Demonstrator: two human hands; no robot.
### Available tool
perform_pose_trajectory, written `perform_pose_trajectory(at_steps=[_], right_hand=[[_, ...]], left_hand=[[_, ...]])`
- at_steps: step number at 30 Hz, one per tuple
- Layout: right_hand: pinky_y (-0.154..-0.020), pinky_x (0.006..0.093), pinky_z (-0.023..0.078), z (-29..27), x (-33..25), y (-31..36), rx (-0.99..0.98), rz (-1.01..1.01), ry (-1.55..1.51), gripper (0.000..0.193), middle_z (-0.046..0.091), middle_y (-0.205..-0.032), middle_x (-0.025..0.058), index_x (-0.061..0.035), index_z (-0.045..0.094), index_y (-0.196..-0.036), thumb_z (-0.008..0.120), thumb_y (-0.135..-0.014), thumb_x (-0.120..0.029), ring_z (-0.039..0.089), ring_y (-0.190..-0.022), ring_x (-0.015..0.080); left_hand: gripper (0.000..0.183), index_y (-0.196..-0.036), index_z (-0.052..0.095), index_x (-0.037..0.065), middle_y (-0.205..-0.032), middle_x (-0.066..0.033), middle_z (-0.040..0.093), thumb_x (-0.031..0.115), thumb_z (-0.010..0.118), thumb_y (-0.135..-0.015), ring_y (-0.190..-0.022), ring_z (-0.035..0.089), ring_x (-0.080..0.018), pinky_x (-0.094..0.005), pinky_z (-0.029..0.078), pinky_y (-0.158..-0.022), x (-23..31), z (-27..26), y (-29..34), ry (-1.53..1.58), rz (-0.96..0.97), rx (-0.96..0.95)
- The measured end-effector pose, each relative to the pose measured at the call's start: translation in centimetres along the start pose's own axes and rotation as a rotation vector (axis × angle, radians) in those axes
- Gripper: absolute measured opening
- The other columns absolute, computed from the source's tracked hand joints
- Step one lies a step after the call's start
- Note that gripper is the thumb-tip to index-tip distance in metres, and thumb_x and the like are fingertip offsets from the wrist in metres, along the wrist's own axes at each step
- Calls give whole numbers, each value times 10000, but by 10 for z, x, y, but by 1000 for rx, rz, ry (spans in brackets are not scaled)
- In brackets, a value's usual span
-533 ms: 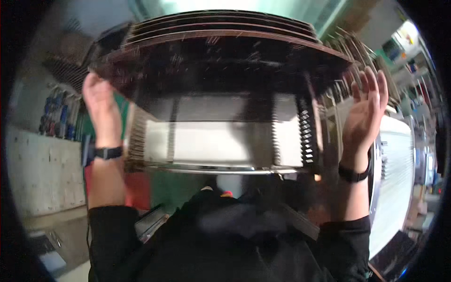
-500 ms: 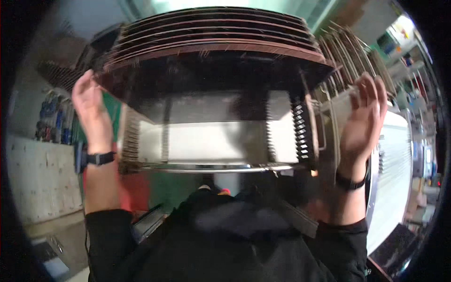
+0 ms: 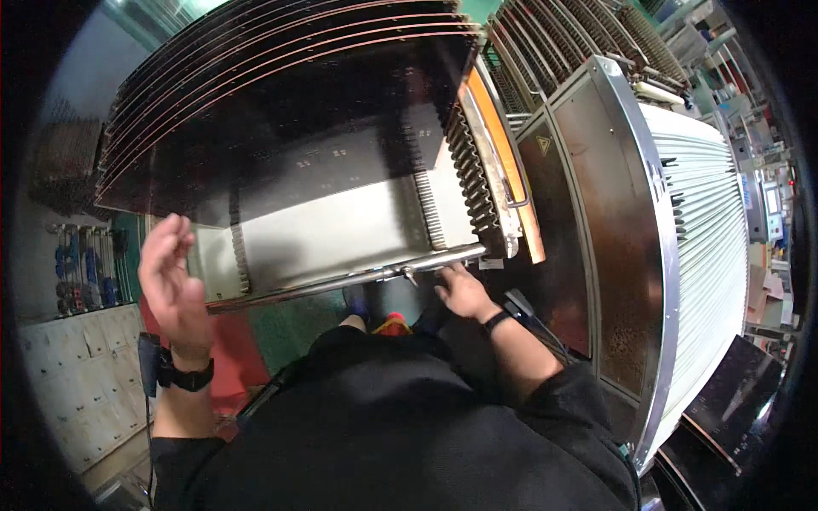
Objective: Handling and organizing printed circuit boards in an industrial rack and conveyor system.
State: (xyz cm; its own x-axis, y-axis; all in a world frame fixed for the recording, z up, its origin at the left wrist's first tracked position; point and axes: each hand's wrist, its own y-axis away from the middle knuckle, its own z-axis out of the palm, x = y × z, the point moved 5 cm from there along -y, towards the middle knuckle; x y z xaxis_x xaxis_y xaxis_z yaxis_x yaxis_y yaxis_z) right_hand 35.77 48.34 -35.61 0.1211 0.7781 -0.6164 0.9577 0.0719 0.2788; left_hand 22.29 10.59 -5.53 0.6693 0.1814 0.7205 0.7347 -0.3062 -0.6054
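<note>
Several large dark panels (image 3: 298,128) with copper-coloured edges stand in a row in a slotted rack (image 3: 332,226) with a pale floor. My left hand (image 3: 175,285) is raised at the rack's left end, just below the front panel's lower left corner. Its fingers are extended and nothing is in them. Down at the rack's front edge, my right hand (image 3: 467,294) is by the right part of a metal rod (image 3: 341,279). The thumb is apart from the fingers, whose tips reach the rod; whether they press on it I cannot tell.
To the right stands a metal-framed cabinet (image 3: 613,213) with many white ribbed slats (image 3: 703,238). More slotted racks (image 3: 562,51) are behind it. An orange strip (image 3: 503,153) edges my rack's right side. White lockers (image 3: 94,366) stand at left; dark panels (image 3: 733,400) lie at lower right.
My right hand has come down from beside the panels' right end to the front rod. My left hand stays raised at the left. The view has turned, so the rack appears tilted and further left.
</note>
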Motion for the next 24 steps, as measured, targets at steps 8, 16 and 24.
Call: perform_pose_trajectory(at_steps=[8, 16, 24], right_hand=[[-968, 478, 496, 60, 28, -54, -322, 115, 152, 441, 643, -1165, 227, -100, 637, -1252, 606, -835, -240, 618, -1112, 402], [-876, 455, 539, 71, 49, -70, -38, 337, -12, 352, 665, -1087, 244, -36, 630, -1109, 642, -822, -238, 648, -1007, 395], [-925, 378, 517, -68, -3, 104, -227, 143, -335, 275, 701, -1061, 169, -21, 668, -1138, 588, -952, -207, 668, -1033, 322]], left_hand=[[313, -1293, 520, 72, -1398, -150, 477, 155, 535, -991, -1254, 525, -280, -427, 400, -1087, 37, 0, 42, -205, -192, -110], [391, -1288, 509, 66, -1382, -148, 459, 253, 600, -956, -1212, 528, -272, -437, 410, -1064, 35, -3, 40, -120, -272, -75], [327, -1315, 496, 44, -1414, -161, 463, 116, 476, -997, -1185, 568, -247, -403, 434, -1047, 9, 101, -19, 268, -170, -238]])
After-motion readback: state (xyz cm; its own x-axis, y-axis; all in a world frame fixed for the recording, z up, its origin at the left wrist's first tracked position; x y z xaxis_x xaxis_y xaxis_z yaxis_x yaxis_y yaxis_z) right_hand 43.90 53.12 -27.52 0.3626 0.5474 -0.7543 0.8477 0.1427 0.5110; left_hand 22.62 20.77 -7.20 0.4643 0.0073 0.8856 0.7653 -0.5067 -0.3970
